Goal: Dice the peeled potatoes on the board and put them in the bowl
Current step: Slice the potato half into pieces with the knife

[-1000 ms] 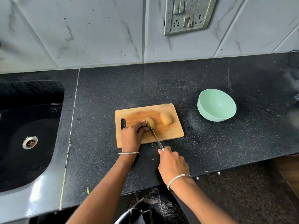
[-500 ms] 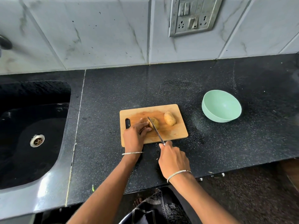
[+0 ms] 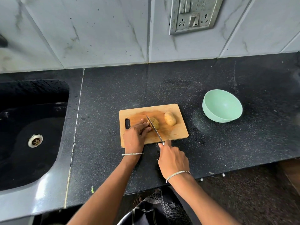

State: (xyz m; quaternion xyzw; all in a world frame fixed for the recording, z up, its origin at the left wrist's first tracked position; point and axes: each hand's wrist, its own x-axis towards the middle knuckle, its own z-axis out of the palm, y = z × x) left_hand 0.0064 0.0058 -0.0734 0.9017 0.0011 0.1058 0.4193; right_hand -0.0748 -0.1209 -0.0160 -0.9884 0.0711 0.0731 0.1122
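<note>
Because the blade needs a firm drive from close to the body, the right hand (image 3: 173, 159) sits nearest, just off the front edge of the board (image 3: 177, 134). It is wrapped tight round the handle of the knife (image 3: 155, 129), with a finger pushed up toward the blade, probably for steering. A thin bangle (image 3: 177, 173) circles that wrist.

Slightly farther in, the left hand (image 3: 134, 135) rests on the board with fairly straight fingers reaching forward. They press on the left end of the potato (image 3: 155, 123), which would otherwise roll under the cut. I cannot tell whether the thumb also grips it.

The blade runs diagonally away from the person, lying across the potato just right of those fingertips. This leaves the larger part of the potato free on the blade's far side. It looks like an early cut, as no dice lie on the board.

A second potato (image 3: 170, 118) waits whole, just beside the first and near the board's right edge, out of the knife's path. Well apart to the right on the dark surface (image 3: 211, 151) stands the green bowl (image 3: 211, 114), holding nothing, on the knife-hand side where the pieces can be carried across.

A sink (image 3: 34, 140) lies to the left, and a socket plate (image 3: 194, 15) is on the tiled wall (image 3: 97, 30) behind.
</note>
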